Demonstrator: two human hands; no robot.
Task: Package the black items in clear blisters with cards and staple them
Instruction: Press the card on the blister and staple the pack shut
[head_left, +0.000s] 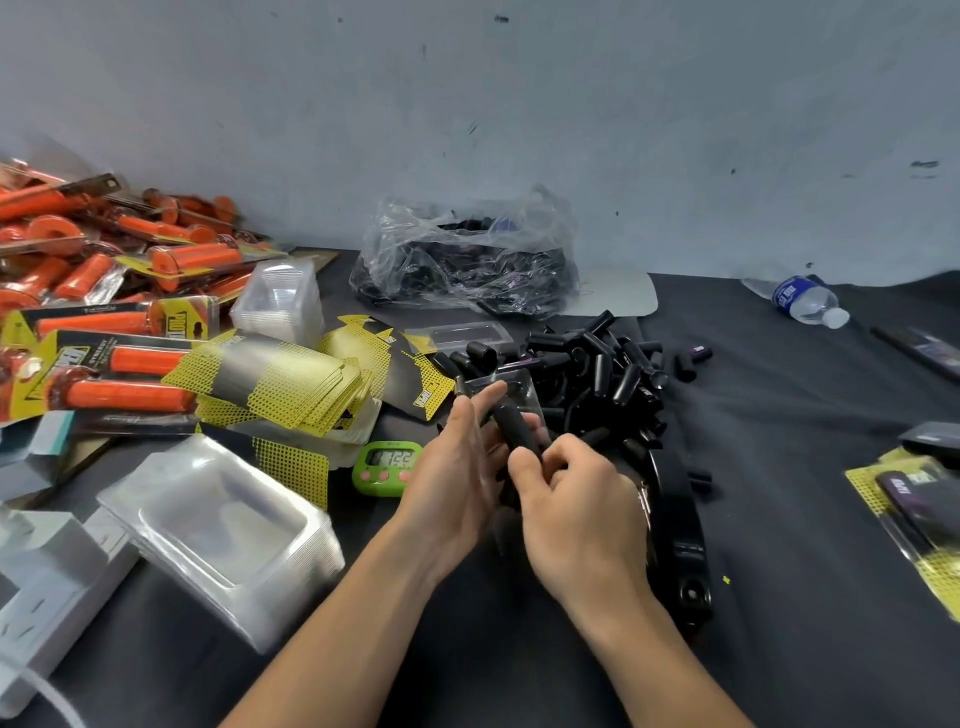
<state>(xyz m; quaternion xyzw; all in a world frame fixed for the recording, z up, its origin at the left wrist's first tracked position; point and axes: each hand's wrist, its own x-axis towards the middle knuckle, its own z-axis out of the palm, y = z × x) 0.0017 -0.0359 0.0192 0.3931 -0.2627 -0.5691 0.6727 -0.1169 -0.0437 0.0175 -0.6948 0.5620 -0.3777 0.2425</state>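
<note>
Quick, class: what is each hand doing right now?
Left hand: holds the blister.
Right hand: grips a black item.

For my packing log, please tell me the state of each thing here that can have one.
Left hand, holds the clear blister.
Right hand, grips the black item.
Clear blister, held, not stapled.
Black item, gripped, its end at the blister.
Timer, on, digits showing.
Water bottle, capped, lying on its side.
Plastic bag, crumpled, holding black parts.
Stapler, lying unheld.
</note>
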